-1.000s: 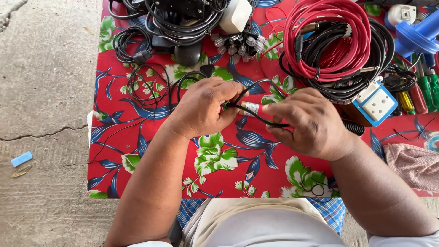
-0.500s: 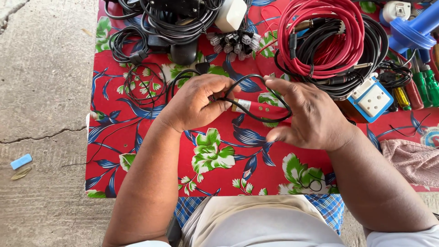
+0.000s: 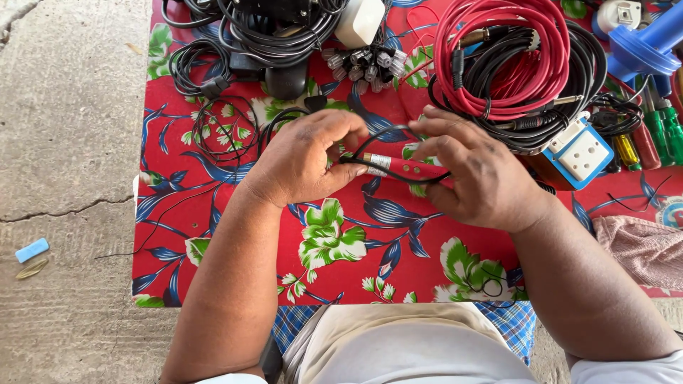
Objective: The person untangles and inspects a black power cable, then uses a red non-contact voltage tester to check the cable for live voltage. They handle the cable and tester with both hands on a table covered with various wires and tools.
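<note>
- I see a small red cylindrical tool with a white label band held level between both hands, above the red floral cloth that covers the tabletop.
- A thin black cable loops over the tool from one hand to the other.
- My left hand has its fingers curled closed, pinching the cable and the tool's banded end.
- My right hand has its fingers closed around the tool's red end and the cable loop.
- Just beyond the right hand sits a blue and white socket box, square, with its white face up.
- Behind it lies a coil of red cable nested inside a coil of black cable.
- Past the left hand I see a cluster of small silver-capped plugs and a heap of black cords.
- At the far right edge lie green-handled screwdrivers.
- On the concrete floor to the left is a small light-blue block.
</note>
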